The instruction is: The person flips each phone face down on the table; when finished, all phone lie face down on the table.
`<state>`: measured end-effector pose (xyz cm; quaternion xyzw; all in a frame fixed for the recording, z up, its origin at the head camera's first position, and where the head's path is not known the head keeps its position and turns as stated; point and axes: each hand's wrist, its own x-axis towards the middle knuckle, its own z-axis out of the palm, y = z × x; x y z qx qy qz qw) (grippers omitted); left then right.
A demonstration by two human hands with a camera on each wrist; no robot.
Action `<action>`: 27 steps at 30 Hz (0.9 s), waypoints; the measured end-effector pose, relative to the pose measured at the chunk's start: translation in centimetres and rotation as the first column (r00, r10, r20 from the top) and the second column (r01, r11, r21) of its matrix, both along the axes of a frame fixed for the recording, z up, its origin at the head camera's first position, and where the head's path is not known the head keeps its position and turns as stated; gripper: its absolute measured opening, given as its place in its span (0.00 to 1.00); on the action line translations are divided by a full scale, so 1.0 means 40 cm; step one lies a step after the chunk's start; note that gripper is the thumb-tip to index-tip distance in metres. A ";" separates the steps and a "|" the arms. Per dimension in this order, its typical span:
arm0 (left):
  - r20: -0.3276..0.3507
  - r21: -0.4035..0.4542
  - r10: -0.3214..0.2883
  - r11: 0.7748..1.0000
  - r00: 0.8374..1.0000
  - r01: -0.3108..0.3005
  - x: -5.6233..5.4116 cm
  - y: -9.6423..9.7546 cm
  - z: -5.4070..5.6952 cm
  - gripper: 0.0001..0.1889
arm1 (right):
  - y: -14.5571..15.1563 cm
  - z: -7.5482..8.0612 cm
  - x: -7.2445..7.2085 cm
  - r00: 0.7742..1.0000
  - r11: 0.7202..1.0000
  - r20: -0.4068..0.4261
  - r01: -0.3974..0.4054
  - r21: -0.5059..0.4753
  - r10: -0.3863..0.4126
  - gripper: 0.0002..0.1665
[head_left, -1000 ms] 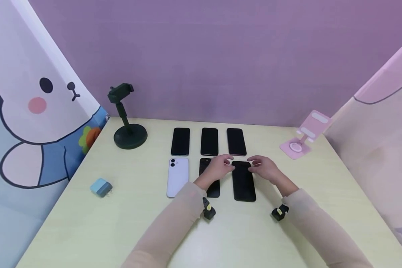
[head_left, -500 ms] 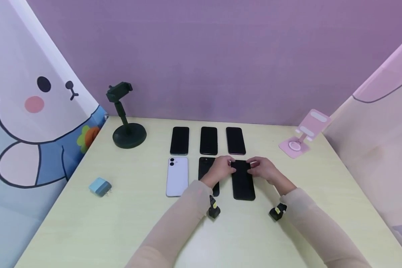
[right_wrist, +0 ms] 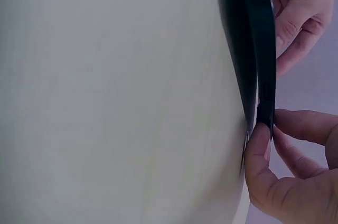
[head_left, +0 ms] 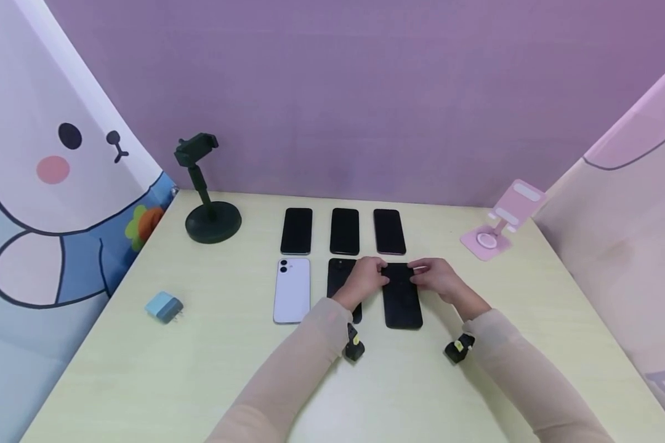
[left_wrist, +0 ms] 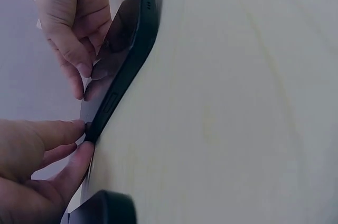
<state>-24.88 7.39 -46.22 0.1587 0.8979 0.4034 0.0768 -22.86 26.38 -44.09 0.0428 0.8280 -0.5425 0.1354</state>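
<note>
A black smartphone (head_left: 403, 304) lies at the right end of the near row on the table, its long side pointing toward the person. My left hand (head_left: 362, 282) pinches its far left corner between thumb and fingers. At the far right corner, my right hand (head_left: 439, 281) grips the same phone the same way. The left wrist view shows the phone's edge (left_wrist: 129, 60) with its side button and charging port. In the right wrist view, the right thumb (right_wrist: 259, 152) sits against the corner. Left of it, a second dark phone (head_left: 339, 271) with rear cameras is partly hidden under the left hand.
A pale purple phone (head_left: 292, 292) lies face down at left. Three black phones, left (head_left: 296, 231), middle (head_left: 345, 231) and right (head_left: 390, 231), form the far row. Around them stand a dark green phone stand (head_left: 213, 223), a pink stand (head_left: 486, 241) and a blue charger plug (head_left: 164, 307).
My left hand and forearm have shifted right, and the left fingers have come onto the phone's far left corner. The right fingers have closed in slightly at the other corner.
</note>
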 end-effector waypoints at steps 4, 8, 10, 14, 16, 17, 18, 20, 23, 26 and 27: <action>-0.005 -0.020 0.007 1.000 1.000 -0.007 0.000 0.005 0.001 0.14 | 0.006 0.012 0.005 1.000 0.997 -0.004 -0.010 -0.071 0.009 0.24; -0.036 -0.039 0.009 0.999 0.999 -0.010 0.002 0.011 0.004 0.13 | 0.008 0.030 0.009 1.000 0.993 -0.008 -0.019 -0.119 0.018 0.24; -0.048 -0.048 0.007 0.999 0.999 -0.009 0.005 0.015 0.003 0.12 | 0.009 0.038 0.010 1.000 0.991 -0.013 -0.024 -0.131 0.023 0.24; -0.064 -0.035 0.014 0.999 0.998 -0.017 0.012 0.020 0.000 0.11 | 0.010 0.048 0.009 0.999 0.983 -0.029 -0.033 -0.182 0.028 0.25; -0.081 -0.002 0.026 1.000 0.996 -0.026 0.016 0.022 -0.002 0.11 | 0.009 0.050 0.007 0.999 0.976 -0.041 -0.035 -0.216 0.027 0.25; -0.091 0.021 0.035 0.999 0.995 -0.033 0.018 0.023 -0.003 0.10 | 0.009 0.050 0.007 0.999 0.972 -0.048 -0.036 -0.231 0.025 0.25; -0.098 0.051 0.043 0.998 0.994 -0.038 0.020 0.024 -0.004 0.10 | 0.009 0.051 0.007 0.998 0.968 -0.055 -0.036 -0.247 0.023 0.25; -0.098 0.113 0.058 0.993 0.993 -0.047 0.026 0.028 -0.007 0.10 | 0.007 0.054 0.008 0.998 0.959 -0.064 -0.036 -0.281 0.018 0.26; -0.077 0.197 0.074 0.979 0.994 -0.058 0.034 0.035 -0.010 0.10 | 0.005 0.059 0.012 0.997 0.942 -0.074 -0.042 -0.332 0.018 0.27; -0.077 0.247 0.068 0.968 0.995 -0.047 0.039 0.041 -0.010 0.12 | 0.003 0.062 0.016 0.997 0.926 -0.079 -0.049 -0.373 0.021 0.27; -0.084 0.266 0.064 0.963 0.994 -0.039 0.040 0.042 -0.009 0.13 | 0.002 0.062 0.017 0.996 0.923 -0.083 -0.052 -0.380 0.022 0.27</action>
